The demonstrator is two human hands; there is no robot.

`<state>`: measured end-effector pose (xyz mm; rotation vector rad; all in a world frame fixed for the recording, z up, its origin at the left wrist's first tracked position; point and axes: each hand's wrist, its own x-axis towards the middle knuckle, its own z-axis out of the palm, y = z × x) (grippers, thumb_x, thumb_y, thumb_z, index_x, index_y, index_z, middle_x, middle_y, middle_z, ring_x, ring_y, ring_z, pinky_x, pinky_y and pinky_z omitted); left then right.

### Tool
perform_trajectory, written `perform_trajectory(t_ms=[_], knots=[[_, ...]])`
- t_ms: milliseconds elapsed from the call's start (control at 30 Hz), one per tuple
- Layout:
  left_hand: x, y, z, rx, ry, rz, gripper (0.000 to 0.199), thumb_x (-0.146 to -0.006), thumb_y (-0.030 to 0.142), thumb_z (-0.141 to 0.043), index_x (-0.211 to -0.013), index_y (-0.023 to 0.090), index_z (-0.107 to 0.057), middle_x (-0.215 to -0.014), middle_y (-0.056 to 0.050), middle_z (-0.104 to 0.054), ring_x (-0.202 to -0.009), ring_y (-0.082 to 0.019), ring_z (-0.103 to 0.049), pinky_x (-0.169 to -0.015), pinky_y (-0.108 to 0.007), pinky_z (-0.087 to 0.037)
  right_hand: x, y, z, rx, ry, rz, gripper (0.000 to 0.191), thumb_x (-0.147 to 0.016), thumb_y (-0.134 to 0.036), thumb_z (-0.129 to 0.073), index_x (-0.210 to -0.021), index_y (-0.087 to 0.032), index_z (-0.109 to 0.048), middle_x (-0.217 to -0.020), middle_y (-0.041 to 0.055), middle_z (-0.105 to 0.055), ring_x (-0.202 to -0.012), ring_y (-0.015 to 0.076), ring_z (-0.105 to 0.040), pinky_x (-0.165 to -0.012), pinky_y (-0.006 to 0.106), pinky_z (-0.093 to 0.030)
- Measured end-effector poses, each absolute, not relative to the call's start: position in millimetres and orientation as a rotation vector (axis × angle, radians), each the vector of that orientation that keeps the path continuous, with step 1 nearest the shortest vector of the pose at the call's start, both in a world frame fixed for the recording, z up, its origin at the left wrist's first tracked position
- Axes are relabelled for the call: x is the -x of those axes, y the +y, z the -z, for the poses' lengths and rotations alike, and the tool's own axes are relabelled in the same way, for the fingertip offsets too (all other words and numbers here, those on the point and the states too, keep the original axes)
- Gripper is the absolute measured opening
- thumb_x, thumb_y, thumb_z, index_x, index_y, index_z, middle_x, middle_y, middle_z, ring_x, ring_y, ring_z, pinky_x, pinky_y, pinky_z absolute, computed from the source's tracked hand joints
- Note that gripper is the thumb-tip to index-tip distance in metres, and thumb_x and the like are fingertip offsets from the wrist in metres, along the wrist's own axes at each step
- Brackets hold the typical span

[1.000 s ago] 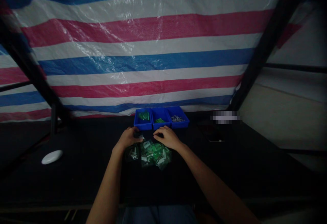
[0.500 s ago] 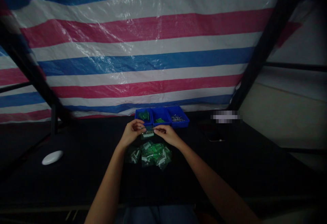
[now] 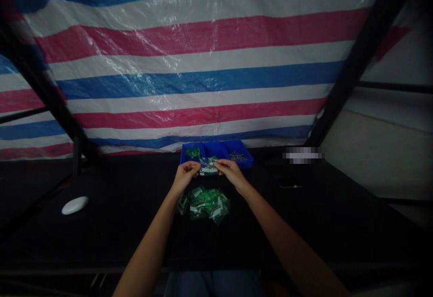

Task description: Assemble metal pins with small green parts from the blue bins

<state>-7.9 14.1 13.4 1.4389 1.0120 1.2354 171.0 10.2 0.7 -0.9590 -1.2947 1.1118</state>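
Note:
A small clear plastic bag [image 3: 208, 167] with whitish and greenish pieces in it is stretched between my two hands, in front of the blue bins. My left hand [image 3: 185, 173] pinches its left side between thumb and fingers. The right edge is pinched by my right hand [image 3: 232, 172]. Nearer to me, a pile of similar filled bags [image 3: 209, 203] with green and white pieces lies on the black table. The bag in my hands covers part of the middle of the blue three-compartment tray [image 3: 248, 163].
Green bags [image 3: 193, 152] lie in the left compartment, thin metal pieces [image 3: 237, 156] in the right one. A white computer mouse [image 3: 75, 205] rests at the left, a dark phone [image 3: 287, 180] at the right. Striped plastic sheeting [image 3: 203, 76] hangs behind the table.
Both hands have lifted the bag slightly, and it now shows flat and spread between them, overlapping the tray. The whole view has shifted a little. The pile of bags has stayed put.

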Motion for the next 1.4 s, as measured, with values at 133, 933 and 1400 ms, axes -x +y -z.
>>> perform_trajectory(t_ms=[133, 933, 1400], knots=[[9.5, 16.1, -11.7, -1.444, 1.039, -1.235, 0.023, -0.062, 0.033, -0.065, -0.072, 0.012, -0.064, -0.061, -0.001, -0.058, -0.052, -0.007, -0.046, -0.051, -0.019, -0.034, -171.7, 12.0, 2.0, 0.975, -1.228, -1.153, 0.033, -0.058, -0.044, -0.064, -0.073, -0.015, -0.064, -0.056, -0.0023, -0.054, -0.046, 0.0066, -0.044, -0.046, 0.021, -0.034], [12.3, 15.6, -14.1, -1.393, 1.018, -1.266, 0.030, -0.068, 0.042, -0.058, -0.076, 0.013, -0.064, -0.072, -0.005, -0.063, -0.053, -0.008, -0.050, -0.045, -0.018, -0.030, -175.7, 11.6, 3.6, 0.969, -1.234, -1.152, 0.031, -0.064, -0.043, -0.060, -0.078, -0.017, -0.066, -0.073, 0.0035, -0.063, -0.049, 0.0077, -0.047, -0.042, 0.020, -0.034], [7.0, 12.0, -19.1, -1.385, 0.963, -1.355, 0.031, -0.057, 0.030, -0.070, -0.082, 0.015, -0.059, -0.063, 0.001, -0.061, -0.057, -0.009, -0.053, -0.056, -0.021, -0.039, -172.9, 11.2, 2.4, 0.910, -1.234, -0.998, 0.036, -0.054, -0.034, -0.070, -0.084, -0.018, -0.060, -0.072, 0.0020, -0.063, -0.054, 0.0101, -0.050, -0.046, 0.021, -0.038]])
